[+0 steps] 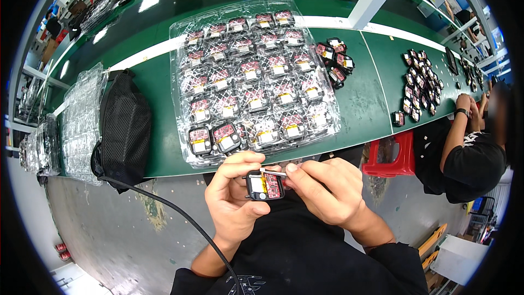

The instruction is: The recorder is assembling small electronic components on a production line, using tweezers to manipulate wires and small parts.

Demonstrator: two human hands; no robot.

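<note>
Between the thumb and fingers of my left hand [232, 199] is a small black device housing [265, 185], its inside facing up. A red circuit board, a pale rectangular block and a yellow strip show in it. My right hand [330, 191] pinches a slim silver tool [274, 172], whose tip lies over the housing's upper edge; whether it touches cannot be told. Just beyond my hands, a clear plastic tray [180, 76] holds rows of similar devices. Two black device housings [200, 141] [226, 137] sit at the tray's near left corner.
A black mesh bag [126, 125] stands on the green table [365, 98] at left, beside stacked clear trays [82, 123]. More devices [334, 57] lie piled right of the tray. A black cable [180, 213] runs past my left arm. A co-worker [469, 153] sits at right near a red stool [388, 155].
</note>
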